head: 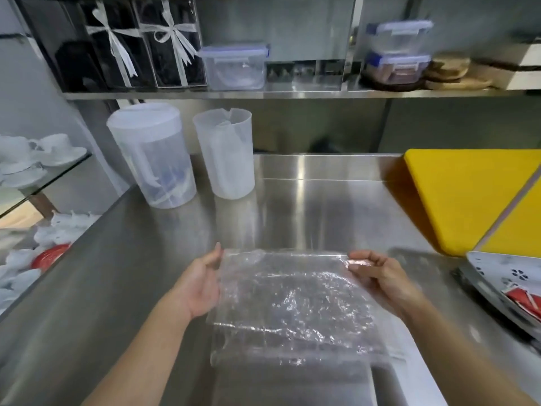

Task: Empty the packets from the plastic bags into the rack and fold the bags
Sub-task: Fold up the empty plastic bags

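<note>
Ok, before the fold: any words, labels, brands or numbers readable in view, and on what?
None can be read.
Red packets in the patterned tray: white markings, too blurred to read.
Clear plastic bag, held by the left hand and right hand: no print visible.
Shelf containers: no label visible.

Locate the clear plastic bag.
Head view, bottom centre: the plastic bag is spread over the steel counter, its far corners held by the left hand and right hand.
</note>
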The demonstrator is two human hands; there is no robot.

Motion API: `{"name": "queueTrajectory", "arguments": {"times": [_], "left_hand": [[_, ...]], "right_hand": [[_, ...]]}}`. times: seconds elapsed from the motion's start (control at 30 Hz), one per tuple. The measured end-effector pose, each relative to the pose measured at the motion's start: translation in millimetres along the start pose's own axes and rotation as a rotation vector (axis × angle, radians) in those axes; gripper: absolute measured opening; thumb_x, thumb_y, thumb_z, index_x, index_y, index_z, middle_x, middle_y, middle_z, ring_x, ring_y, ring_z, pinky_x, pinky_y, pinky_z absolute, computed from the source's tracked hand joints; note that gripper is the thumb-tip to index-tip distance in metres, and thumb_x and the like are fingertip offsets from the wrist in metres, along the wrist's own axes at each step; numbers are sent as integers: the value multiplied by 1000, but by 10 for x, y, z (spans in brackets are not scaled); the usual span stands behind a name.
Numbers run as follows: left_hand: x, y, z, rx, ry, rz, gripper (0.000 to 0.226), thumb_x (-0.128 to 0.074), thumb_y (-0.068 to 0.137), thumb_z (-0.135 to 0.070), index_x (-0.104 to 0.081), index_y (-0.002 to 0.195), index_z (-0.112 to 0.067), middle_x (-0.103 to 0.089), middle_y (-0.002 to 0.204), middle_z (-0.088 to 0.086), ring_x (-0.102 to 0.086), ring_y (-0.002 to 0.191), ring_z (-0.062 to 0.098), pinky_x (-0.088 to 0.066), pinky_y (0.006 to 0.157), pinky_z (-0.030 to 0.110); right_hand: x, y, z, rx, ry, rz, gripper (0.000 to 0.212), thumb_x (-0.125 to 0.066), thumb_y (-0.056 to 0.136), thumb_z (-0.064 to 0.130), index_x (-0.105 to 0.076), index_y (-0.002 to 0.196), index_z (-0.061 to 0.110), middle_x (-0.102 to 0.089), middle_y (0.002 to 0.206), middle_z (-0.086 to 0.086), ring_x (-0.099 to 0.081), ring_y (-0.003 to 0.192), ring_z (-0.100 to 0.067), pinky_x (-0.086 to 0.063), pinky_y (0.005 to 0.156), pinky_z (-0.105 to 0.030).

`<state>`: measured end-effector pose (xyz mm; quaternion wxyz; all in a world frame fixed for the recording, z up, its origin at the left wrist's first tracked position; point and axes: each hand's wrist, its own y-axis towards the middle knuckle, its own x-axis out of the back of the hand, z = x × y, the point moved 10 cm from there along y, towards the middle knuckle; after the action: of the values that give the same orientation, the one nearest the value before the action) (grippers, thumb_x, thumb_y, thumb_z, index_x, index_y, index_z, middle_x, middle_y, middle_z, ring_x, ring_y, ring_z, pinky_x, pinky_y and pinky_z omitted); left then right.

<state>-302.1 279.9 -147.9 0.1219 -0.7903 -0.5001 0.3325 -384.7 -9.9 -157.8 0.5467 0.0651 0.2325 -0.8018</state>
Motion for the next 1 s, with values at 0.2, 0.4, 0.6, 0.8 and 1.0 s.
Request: {"name": "queueTrajectory", "arguments": {"times": [0.2, 0.4, 0.6, 0.8, 1.0], "left_hand": [[-101, 67, 36, -33, 491, -125, 65, -73, 70, 4, -46, 127, -11, -69, 89, 10, -63, 65, 19, -55, 60, 34], [-911, -277, -652, -616, 934, -134, 29, -54, 87, 1, -46, 106, -20, -57, 96, -3, -51, 72, 8, -41, 53, 13], [-1681, -625, -882, -888, 1313, 100, 30, -59, 86, -10, -50, 109, -27, -58, 89, -17, -58, 88, 4, -44, 85, 23], [-1623, -775, -1221, -1076, 948, 67, 33, -68, 82, -15, -51, 94, -40, -65, 88, -9, -59, 81, -5, -42, 83, 9], [-695, -76, -835, -465, -133, 87, 53, -70, 60, -58, -69, 93, -17, -69, 93, 10, -62, 84, 24, -45, 76, 39]], "right_hand": [[244, -218, 230, 104, -335, -81, 34, -68, 69, -4, -64, 99, 12, -64, 100, -13, -59, 76, -24, -52, 59, -24], [20, -249, 759, 339, -1100, -131, 63, -75, 73, 23, -48, 130, 25, -48, 134, 4, -41, 118, -7, -27, 99, -21], [-761, -543, 945, 297, -986, 293, 51, -76, 71, 18, -56, 116, 30, -60, 111, 19, -56, 99, 6, -42, 83, -6], [-709, -500, 913, 264, -903, 253, 14, -74, 70, -1, -70, 84, -2, -71, 81, -18, -64, 69, -16, -53, 69, -26], [-498, -452, 913, 215, -504, 195, 18, -75, 63, -3, -66, 77, 4, -70, 61, -3, -65, 59, -18, -52, 59, -28]]}}
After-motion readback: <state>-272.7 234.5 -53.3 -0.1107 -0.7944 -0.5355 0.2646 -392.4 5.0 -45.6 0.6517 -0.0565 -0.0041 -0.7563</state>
